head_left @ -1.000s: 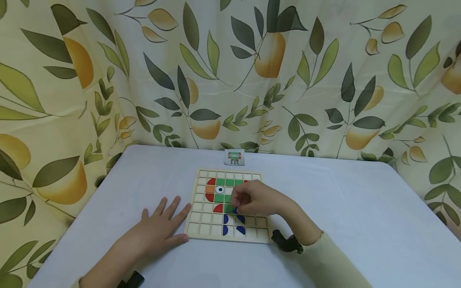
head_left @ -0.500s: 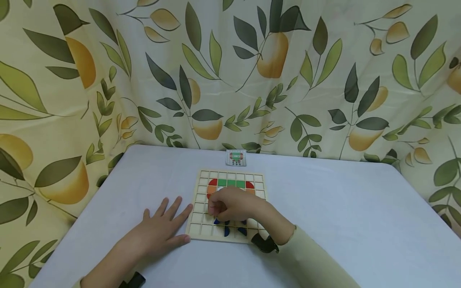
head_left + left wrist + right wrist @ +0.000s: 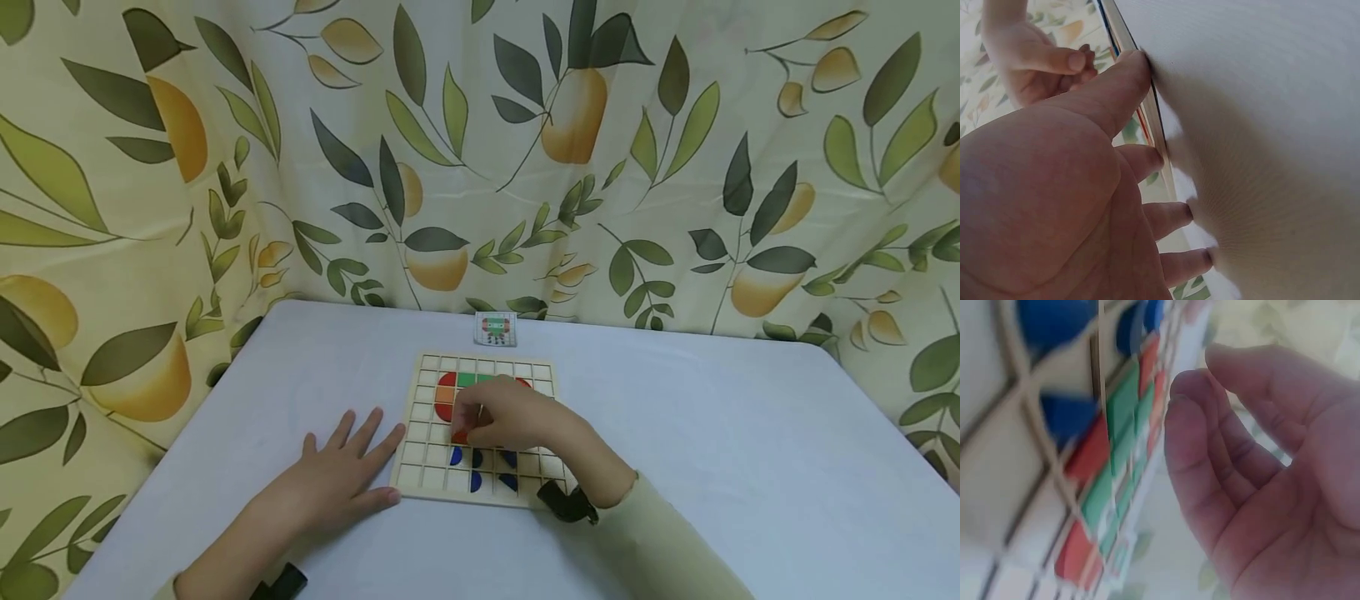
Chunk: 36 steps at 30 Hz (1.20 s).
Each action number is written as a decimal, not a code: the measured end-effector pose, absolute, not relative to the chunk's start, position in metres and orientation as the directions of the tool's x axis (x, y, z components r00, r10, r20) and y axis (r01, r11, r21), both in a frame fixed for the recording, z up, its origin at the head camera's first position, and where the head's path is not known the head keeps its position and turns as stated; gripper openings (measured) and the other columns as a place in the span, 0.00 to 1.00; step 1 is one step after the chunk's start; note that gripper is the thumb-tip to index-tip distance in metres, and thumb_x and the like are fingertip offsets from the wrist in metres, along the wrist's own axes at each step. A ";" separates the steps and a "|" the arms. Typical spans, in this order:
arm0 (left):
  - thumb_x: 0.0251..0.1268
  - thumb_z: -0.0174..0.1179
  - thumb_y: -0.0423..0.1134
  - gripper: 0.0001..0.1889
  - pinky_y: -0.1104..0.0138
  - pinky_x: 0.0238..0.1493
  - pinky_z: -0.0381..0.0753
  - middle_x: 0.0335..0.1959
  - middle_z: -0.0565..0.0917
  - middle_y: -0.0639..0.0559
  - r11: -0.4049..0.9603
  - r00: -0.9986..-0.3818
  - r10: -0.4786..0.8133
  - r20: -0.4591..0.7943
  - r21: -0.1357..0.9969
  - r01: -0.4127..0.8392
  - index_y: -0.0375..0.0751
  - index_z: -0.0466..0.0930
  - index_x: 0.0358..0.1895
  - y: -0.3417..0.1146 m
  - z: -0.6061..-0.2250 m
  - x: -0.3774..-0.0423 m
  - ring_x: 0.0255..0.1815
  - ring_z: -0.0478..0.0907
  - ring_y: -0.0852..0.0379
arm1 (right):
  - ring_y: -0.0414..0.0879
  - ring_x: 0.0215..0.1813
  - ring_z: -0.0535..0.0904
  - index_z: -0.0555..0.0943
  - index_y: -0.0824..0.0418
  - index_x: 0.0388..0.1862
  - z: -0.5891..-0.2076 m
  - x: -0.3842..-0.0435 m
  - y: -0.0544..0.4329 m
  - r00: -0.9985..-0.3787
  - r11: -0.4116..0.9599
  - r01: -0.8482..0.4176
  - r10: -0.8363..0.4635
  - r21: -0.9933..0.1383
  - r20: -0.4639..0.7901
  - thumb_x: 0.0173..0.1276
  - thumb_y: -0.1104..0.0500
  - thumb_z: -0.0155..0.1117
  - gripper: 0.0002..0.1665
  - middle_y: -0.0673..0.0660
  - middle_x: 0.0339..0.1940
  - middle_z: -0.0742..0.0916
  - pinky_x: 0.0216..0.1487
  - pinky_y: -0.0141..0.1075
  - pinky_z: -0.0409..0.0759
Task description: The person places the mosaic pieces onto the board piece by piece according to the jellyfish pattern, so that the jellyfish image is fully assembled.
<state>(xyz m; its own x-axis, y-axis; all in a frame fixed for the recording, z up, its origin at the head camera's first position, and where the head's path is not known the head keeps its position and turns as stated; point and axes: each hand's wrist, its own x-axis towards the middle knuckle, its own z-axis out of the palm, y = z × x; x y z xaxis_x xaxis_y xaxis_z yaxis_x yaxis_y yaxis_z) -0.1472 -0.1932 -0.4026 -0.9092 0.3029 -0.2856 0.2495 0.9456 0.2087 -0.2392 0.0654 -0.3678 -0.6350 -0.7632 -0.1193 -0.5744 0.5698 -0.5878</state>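
A pale grid board [image 3: 408, 479] lies on the white table, bearing red, orange, green and blue tiles. My left hand [image 3: 337, 483] rests flat with spread fingers beside the board's left side, fingertips at its edge [image 3: 1124, 37] in the left wrist view. Over the board's middle hovers my right hand [image 3: 517, 414], its fingers loosely bent. In the right wrist view, nothing shows between thumb and fingertips. A blue quarter-round tile [image 3: 456, 456] sits in a cell just below a red tile [image 3: 460, 437] near the fingertips. Several tiles in the middle are hidden beneath the hand.
Behind the board lies a small picture card [image 3: 495, 328] with a similar coloured figure. A leaf-and-fruit patterned curtain [image 3: 480, 167] hangs along the far and left sides of the table [image 3: 712, 433]. Black bands [image 3: 567, 502] are on both wrists.
My right hand has carried a blue tile left and down, let it go in a cell below the red tile, then drawn back up and right. The left hand stays put.
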 end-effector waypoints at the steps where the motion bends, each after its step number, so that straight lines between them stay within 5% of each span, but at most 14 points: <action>1: 0.64 0.55 0.69 0.42 0.22 0.62 0.46 0.82 0.49 0.45 0.946 -0.910 0.302 -0.285 0.209 0.248 0.60 0.55 0.79 -0.193 -0.402 -0.147 0.80 0.42 0.31 | 0.42 0.35 0.78 0.84 0.52 0.37 -0.366 -0.240 0.070 -0.641 0.569 -0.570 -0.759 -0.593 -0.114 0.66 0.64 0.68 0.06 0.43 0.31 0.83 0.39 0.34 0.80; 6: 0.64 0.56 0.68 0.43 0.22 0.62 0.45 0.82 0.49 0.44 0.947 -0.911 0.296 -0.287 0.210 0.242 0.59 0.56 0.79 -0.192 -0.401 -0.146 0.80 0.42 0.31 | 0.41 0.36 0.77 0.87 0.52 0.41 -0.367 -0.236 0.085 -0.629 0.565 -0.611 -0.771 -0.554 -0.093 0.68 0.64 0.65 0.08 0.44 0.34 0.85 0.40 0.34 0.79; 10: 0.65 0.56 0.68 0.42 0.22 0.62 0.46 0.82 0.50 0.44 0.946 -0.910 0.302 -0.285 0.211 0.248 0.58 0.56 0.79 -0.192 -0.400 -0.147 0.80 0.43 0.30 | 0.37 0.45 0.79 0.89 0.49 0.48 -0.373 -0.228 0.078 -0.563 0.521 -0.703 -0.824 -0.485 -0.068 0.70 0.63 0.65 0.13 0.41 0.43 0.87 0.51 0.34 0.79; 16: 0.65 0.56 0.68 0.43 0.22 0.61 0.46 0.82 0.50 0.44 0.944 -0.909 0.308 -0.281 0.209 0.255 0.58 0.56 0.79 -0.192 -0.401 -0.148 0.80 0.43 0.30 | 0.33 0.50 0.80 0.90 0.48 0.44 -0.375 -0.219 0.064 -0.504 0.489 -0.792 -0.862 -0.367 -0.061 0.69 0.66 0.63 0.15 0.39 0.43 0.87 0.56 0.31 0.77; 28: 0.64 0.56 0.69 0.43 0.21 0.61 0.46 0.82 0.50 0.44 0.946 -0.913 0.303 -0.273 0.204 0.252 0.58 0.56 0.79 -0.192 -0.401 -0.146 0.80 0.43 0.30 | 0.36 0.43 0.77 0.89 0.49 0.47 -0.371 -0.220 0.079 -0.564 0.523 -0.715 -0.823 -0.464 -0.059 0.68 0.68 0.61 0.18 0.42 0.44 0.85 0.44 0.30 0.77; 36: 0.65 0.56 0.68 0.42 0.22 0.62 0.45 0.82 0.50 0.44 0.946 -0.912 0.295 -0.284 0.223 0.236 0.57 0.57 0.79 -0.191 -0.399 -0.144 0.80 0.42 0.31 | 0.40 0.38 0.77 0.87 0.51 0.42 -0.360 -0.229 0.135 -0.679 0.619 -0.603 -0.729 -0.503 -0.083 0.69 0.63 0.63 0.09 0.43 0.36 0.86 0.41 0.34 0.80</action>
